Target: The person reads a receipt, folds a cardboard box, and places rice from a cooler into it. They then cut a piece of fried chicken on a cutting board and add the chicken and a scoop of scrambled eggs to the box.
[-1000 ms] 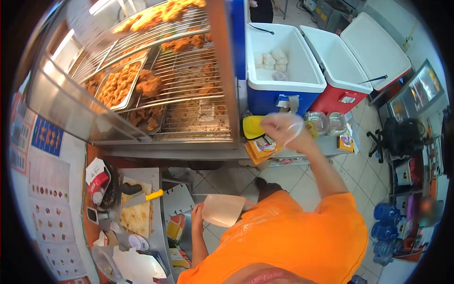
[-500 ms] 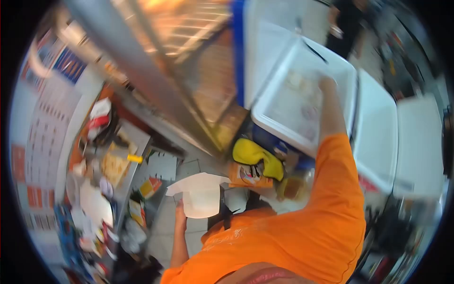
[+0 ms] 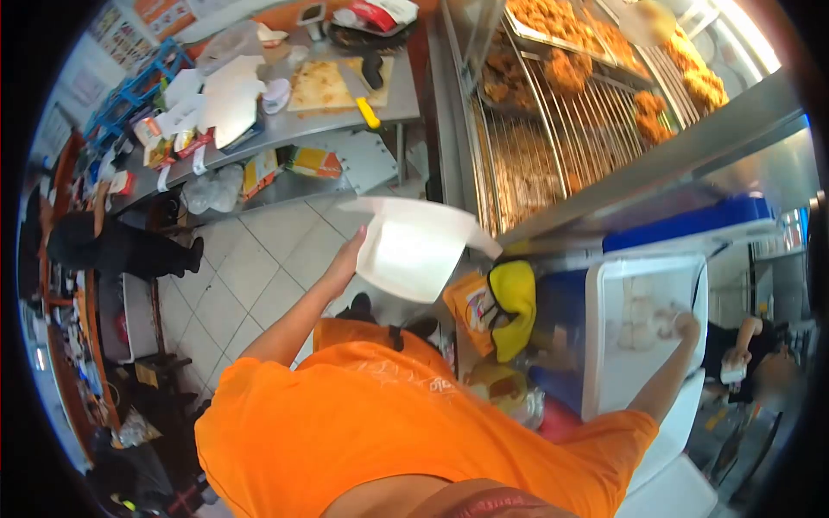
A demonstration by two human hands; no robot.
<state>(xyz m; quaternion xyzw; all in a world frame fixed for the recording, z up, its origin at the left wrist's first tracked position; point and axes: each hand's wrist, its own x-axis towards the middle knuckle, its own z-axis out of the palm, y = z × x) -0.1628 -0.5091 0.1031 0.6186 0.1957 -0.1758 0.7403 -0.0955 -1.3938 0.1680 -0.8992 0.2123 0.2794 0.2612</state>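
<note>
My left hand [image 3: 350, 256] grips the side of a white cardboard food box [image 3: 413, 256], its flaps spread out and nothing seen inside it. My right hand [image 3: 686, 326] reaches down into a white cooler [image 3: 592, 345], its fingers curled beside pale, whitish packets [image 3: 637, 315]. What sits between those fingers is too small and blurred to make out. A yellow cloth [image 3: 511, 306] hangs close to the cooler, by an orange printed carton [image 3: 469, 304].
Fried chicken [image 3: 568, 71] lies on racks in a metal-framed display case [image 3: 656, 181]. A yellow-handled knife [image 3: 356, 93] rests on a cutting board [image 3: 311, 91] on the steel counter. One person [image 3: 112, 242] stands at left, another [image 3: 734, 345] at right.
My view has swung round, bringing the counter and display case further into sight. The left hand still holds the box, and my right hand stays inside the cooler.
</note>
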